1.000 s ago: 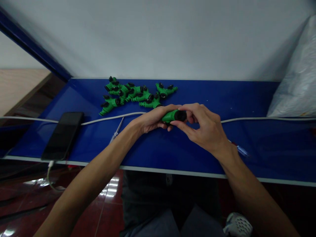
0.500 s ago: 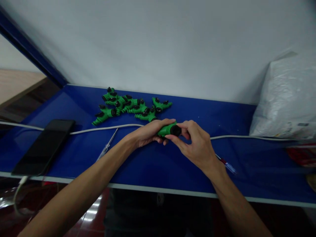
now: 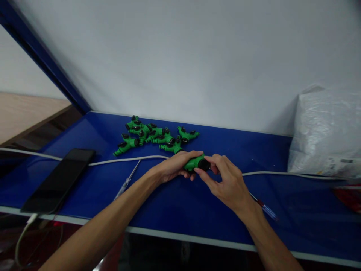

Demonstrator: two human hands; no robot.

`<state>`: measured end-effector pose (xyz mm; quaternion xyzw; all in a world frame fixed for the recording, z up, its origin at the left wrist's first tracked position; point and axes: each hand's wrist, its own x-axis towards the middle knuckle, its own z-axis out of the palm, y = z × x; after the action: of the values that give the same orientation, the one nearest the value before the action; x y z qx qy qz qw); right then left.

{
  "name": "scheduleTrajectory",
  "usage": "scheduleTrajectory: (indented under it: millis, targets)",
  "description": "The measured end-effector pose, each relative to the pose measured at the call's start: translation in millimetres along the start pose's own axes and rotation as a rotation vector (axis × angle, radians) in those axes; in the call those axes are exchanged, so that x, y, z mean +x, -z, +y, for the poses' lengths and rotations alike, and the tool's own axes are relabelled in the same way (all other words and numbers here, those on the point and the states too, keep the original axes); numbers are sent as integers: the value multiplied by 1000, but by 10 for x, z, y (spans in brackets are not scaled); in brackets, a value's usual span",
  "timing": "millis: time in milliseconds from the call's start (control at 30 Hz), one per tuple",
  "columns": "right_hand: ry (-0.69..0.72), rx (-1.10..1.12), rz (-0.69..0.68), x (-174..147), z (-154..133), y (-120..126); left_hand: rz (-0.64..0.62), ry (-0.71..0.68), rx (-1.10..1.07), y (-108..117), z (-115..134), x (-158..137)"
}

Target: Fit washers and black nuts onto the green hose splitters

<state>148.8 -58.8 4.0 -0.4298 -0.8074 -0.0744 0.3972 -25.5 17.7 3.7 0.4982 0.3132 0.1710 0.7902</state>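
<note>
My left hand is wrapped round a green hose splitter with a black threaded collar, held above the front half of the blue table. The collar faces right, where the thumb and fingers of my right hand pinch its rim. Part of the splitter's body is hidden in my left palm. Just behind my left hand lies a loose group of several like green splitters with black valve levers. One screwdriver with a clear handle lies left of my left forearm; another screwdriver is partly covered by my right wrist.
A black phone with a white charging cable lies at the table's left front edge. A white cord runs across the table behind my hands. At the right stands a bulky white plastic bag, against the back wall.
The whole view has shifted, so the table and hands appear lower. Both hands keep the same hold on the splitter, with little visible change in its pose.
</note>
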Motion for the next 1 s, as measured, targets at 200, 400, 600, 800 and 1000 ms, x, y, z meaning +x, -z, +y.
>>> scheduleTrajectory:
  millis: [200, 400, 600, 800, 1000]
  targets:
    - [19, 69, -100, -27, 15, 44, 10, 16, -48, 21, 2, -2]
    - [24, 69, -30, -23, 18, 0, 29, -5, -16, -10, -4, -6]
    - [-68, 71, -21, -24, -19, 32, 9, 4, 12, -13, 11, -18]
    - [28, 138, -108, -26, 6, 64, -1, 42, -41, 37, -9, 1]
    - [34, 61, -37, -8, 48, -4, 17, 19, -14, 4, -23, 4]
